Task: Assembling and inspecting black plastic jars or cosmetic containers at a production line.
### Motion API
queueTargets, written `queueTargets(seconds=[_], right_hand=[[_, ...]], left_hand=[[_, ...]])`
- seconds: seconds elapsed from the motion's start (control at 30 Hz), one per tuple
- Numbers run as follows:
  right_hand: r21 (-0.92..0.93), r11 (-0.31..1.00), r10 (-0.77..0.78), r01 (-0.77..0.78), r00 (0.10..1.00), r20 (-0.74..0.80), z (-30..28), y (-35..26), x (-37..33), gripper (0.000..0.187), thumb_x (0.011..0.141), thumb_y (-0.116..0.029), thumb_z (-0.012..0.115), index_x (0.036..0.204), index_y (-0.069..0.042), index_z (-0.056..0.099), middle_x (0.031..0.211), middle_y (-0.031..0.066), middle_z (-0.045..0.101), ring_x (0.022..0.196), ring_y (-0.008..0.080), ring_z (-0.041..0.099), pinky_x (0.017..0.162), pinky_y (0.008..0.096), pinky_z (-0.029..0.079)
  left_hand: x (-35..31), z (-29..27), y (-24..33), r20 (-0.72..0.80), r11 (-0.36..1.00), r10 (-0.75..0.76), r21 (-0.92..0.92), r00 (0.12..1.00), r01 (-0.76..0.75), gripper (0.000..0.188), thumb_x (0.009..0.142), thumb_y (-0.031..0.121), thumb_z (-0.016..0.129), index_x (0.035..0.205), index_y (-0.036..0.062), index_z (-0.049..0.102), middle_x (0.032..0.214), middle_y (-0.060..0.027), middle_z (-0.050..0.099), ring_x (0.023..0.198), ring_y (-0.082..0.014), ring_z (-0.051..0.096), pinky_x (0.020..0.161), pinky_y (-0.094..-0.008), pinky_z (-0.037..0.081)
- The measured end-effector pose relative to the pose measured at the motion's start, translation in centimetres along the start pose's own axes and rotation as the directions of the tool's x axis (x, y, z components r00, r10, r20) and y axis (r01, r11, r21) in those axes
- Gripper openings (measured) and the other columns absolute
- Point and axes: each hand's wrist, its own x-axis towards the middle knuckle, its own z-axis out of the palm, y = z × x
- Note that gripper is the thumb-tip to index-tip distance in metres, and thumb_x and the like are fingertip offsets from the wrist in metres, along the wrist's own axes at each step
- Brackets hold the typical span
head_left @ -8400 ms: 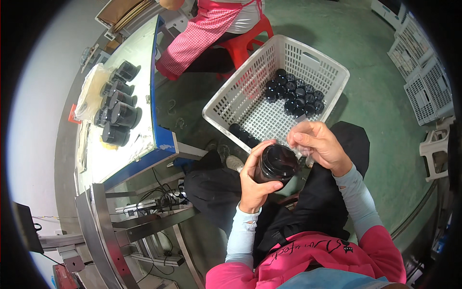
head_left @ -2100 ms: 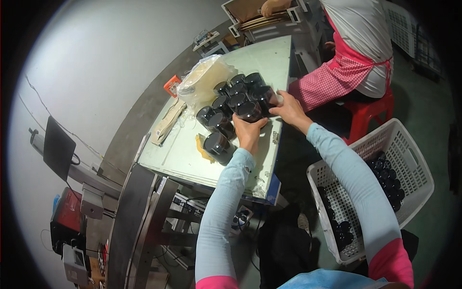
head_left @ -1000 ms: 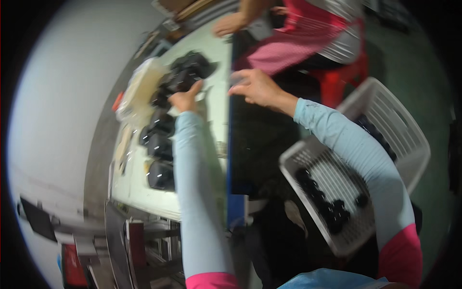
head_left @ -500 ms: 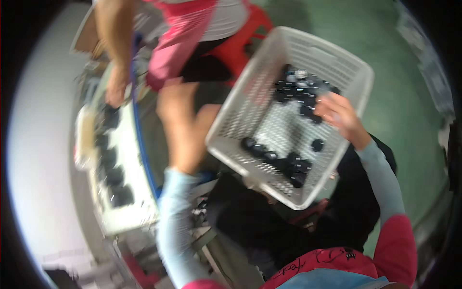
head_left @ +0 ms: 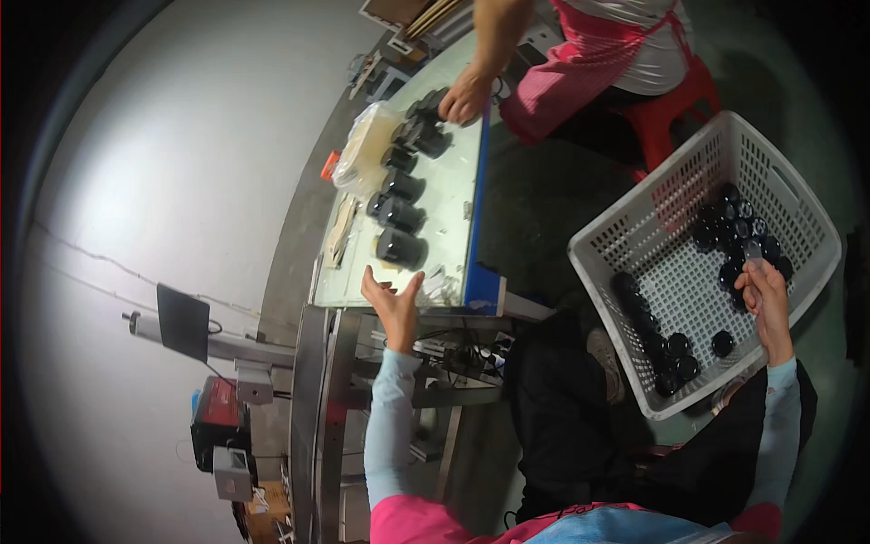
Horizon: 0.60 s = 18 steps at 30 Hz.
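My left hand (head_left: 394, 310) is at the near end of a white-topped table (head_left: 444, 213), thumb and fingers apart with nothing between them. Just beyond its fingertips stands the nearest black cylindrical jar (head_left: 399, 247), part of a row of several black jars running away from me. Over a white perforated plastic basket (head_left: 603, 276) on the right, my right hand (head_left: 768, 304) pinches a small translucent piece (head_left: 753, 248), too small to name exactly. Several round, glossy black caps (head_left: 722, 344) lie in the basket, in two loose clusters and one alone.
Across the table, another person's hand (head_left: 465, 95) touches the farthest black jars. A bag-wrapped pale block (head_left: 367, 150) lies beside the row. The person sits on a red stool (head_left: 666, 113). Cables (head_left: 462, 355) hang beneath the table; a metal arm with a dark plate (head_left: 183, 322) stands left.
My view has swung left, bringing the whole table in. My left hand has gone from beside the basket to the nearest jar. My right hand stays over the basket.
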Motion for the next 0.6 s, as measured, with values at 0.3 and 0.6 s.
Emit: queueTargets(seconds=[0.3, 0.6], right_hand=[[-0.049, 0.999, -0.002, 0.000, 0.999, -0.037, -0.5, 1.3, 0.2, 0.020, 0.088, -0.024, 0.048, 0.085, -0.004, 0.050, 0.066, 0.0042, 0.055, 0.042, 0.0014, 0.037, 0.034, 0.0152, 0.024], [-0.054, 0.998, 0.024, -0.025, 1.000, -0.019, -0.1, 0.9, 0.0, 0.021, 0.088, -0.024, 0.049, 0.086, -0.003, 0.048, 0.065, 0.0060, 0.055, 0.042, 0.0021, 0.037, 0.034, 0.0159, 0.024]], left_hand=[[7.1, 2.3, -3.7, 0.457, 0.672, -0.077, -0.633, 0.886, 0.384, 0.057, 0.069, -0.004, 0.067, 0.117, -0.0107, 0.038, 0.085, -0.0125, 0.057, 0.080, -0.0201, 0.057, 0.072, -0.0289, 0.044], [10.1, 7.2, -3.0, 0.496, 0.584, -0.195, -0.635, 0.846, 0.507, 0.054, 0.065, -0.005, 0.070, 0.109, -0.0092, 0.039, 0.076, -0.0126, 0.059, 0.056, -0.0185, 0.058, 0.054, -0.0277, 0.050]])
